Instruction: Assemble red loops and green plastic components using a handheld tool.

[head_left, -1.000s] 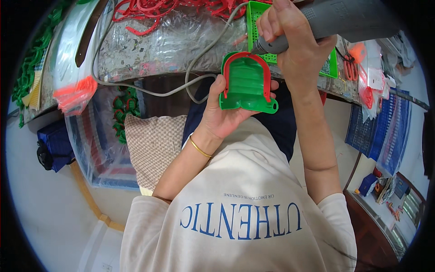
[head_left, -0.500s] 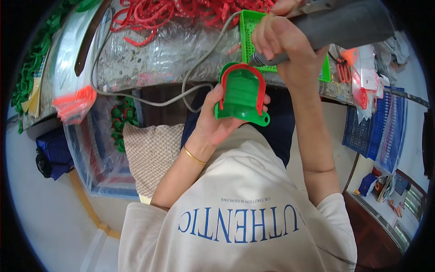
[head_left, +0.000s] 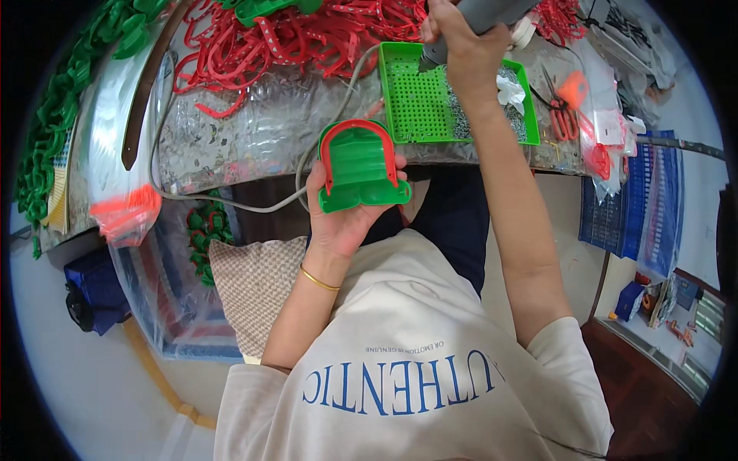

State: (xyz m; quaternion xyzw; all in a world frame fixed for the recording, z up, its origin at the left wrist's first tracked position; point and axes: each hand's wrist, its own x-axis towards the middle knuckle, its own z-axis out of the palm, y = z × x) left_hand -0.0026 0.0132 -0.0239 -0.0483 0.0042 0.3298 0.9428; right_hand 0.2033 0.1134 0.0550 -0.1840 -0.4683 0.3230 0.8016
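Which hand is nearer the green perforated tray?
Right. The right hand, gripping the grey power tool, is above the green perforated tray; the left hand, holding the green plastic shell, is left of it, toward the body.

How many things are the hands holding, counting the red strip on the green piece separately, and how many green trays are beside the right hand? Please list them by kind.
Green plastic piece, in the left hand: 1
Red curved strip, on that piece: 1
Grey handheld tool, in the right hand: 1
Green tray: 1
Total: 4
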